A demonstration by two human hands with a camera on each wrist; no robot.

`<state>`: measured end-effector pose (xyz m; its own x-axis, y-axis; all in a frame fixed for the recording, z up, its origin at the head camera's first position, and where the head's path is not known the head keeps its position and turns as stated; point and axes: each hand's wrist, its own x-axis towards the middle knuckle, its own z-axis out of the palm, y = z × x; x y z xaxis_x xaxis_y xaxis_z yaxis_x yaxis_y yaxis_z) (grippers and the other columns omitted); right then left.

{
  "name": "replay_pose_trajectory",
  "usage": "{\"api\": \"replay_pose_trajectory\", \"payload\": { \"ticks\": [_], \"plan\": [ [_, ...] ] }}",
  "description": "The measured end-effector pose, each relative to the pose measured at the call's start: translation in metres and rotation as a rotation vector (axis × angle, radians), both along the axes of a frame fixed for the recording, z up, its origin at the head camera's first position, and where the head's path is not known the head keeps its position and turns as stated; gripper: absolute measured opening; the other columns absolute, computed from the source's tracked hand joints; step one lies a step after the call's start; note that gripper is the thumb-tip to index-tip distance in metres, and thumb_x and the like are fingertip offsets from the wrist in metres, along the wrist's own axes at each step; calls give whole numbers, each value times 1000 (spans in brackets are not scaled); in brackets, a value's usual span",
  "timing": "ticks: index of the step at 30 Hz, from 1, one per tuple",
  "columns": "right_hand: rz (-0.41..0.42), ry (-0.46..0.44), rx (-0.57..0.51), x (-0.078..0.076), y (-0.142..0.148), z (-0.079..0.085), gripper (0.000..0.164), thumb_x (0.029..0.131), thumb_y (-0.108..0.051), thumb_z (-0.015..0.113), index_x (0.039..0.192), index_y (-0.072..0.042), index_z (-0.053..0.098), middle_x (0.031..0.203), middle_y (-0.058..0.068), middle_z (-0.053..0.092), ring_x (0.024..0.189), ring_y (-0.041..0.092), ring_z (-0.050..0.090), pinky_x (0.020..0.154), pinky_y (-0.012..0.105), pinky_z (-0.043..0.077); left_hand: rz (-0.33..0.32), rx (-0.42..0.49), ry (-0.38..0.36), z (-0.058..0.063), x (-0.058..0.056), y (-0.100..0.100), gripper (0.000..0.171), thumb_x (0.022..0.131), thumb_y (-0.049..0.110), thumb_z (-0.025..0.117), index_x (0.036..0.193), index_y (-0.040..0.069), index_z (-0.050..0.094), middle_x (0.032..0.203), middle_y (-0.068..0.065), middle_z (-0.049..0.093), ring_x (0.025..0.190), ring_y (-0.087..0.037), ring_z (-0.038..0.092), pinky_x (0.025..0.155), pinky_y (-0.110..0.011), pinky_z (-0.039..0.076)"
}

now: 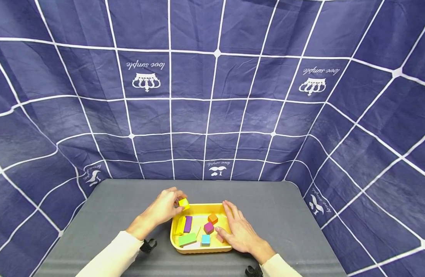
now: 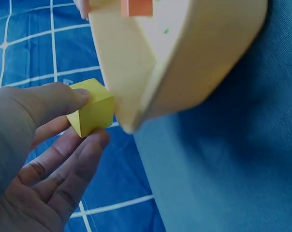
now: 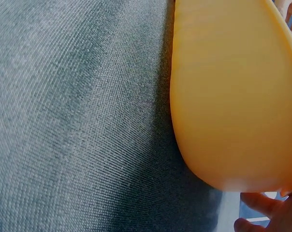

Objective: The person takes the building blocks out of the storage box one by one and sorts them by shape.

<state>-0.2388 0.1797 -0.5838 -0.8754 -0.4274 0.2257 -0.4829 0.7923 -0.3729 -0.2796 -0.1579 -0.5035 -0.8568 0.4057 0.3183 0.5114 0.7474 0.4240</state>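
Observation:
My left hand (image 1: 167,206) pinches a yellow cube (image 1: 184,204) between thumb and fingers, at the far left corner of a yellow plastic tray (image 1: 202,250). In the left wrist view, the yellow cube (image 2: 96,108) sits beside the tray's corner, the thumb across it. My right hand (image 1: 241,232) holds the tray's right side, thumb over the inside and fingers along the rim. The right wrist view shows the tray's outer wall (image 3: 233,106) with fingertips (image 3: 262,204) near its end. Inside lie a magenta block (image 1: 208,228), an orange block (image 1: 213,219) and a blue cube (image 1: 205,240).
Also in the tray are a green block (image 1: 187,239), a purple block (image 1: 188,224), yellow pieces (image 1: 180,226) at the left wall and a pinkish block (image 1: 220,238) by the right thumb. The tray stands on a grey tabletop (image 1: 129,200). Blue checked cloth (image 1: 195,115) hangs around it.

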Motion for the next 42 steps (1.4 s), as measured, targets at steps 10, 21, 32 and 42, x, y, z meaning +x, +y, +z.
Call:
{"api": "replay_pose_trajectory", "payload": {
  "ticks": [10, 21, 32, 42],
  "plan": [
    [-7, -4, -17, 0, -1, 0, 93, 112, -57, 68, 182, -5, 34, 184, 10, 39, 146, 36, 62, 117, 60, 61, 146, 23, 16, -10, -2, -29, 33, 90, 4, 96, 121, 10, 87, 102, -5, 74, 91, -20, 78, 82, -38, 68],
    [-5, 4, -26, 0, 0, 0, 92, 111, -50, 71, 182, -4, 34, 185, 10, 38, 146, 35, 62, 117, 59, 61, 133, 29, 34, -37, -4, -67, 34, 88, -2, 97, 120, 5, 88, 100, -6, 74, 88, -22, 74, 78, -31, 63],
    [-2, -15, -42, 0, -2, 1, 92, 111, -48, 73, 182, -5, 34, 185, 11, 38, 150, 37, 60, 115, 62, 61, 54, -8, -10, -58, -7, -86, 36, 89, -9, 92, 122, 5, 89, 105, -5, 77, 92, -22, 74, 80, -29, 62],
    [-13, -30, -31, 0, -3, -1, 93, 111, -49, 72, 183, -7, 32, 187, 9, 36, 151, 35, 59, 115, 62, 62, 16, -51, 33, -57, -6, -86, 37, 87, -6, 96, 122, 6, 90, 109, -5, 79, 100, -26, 78, 90, -43, 68]
  ]
}}
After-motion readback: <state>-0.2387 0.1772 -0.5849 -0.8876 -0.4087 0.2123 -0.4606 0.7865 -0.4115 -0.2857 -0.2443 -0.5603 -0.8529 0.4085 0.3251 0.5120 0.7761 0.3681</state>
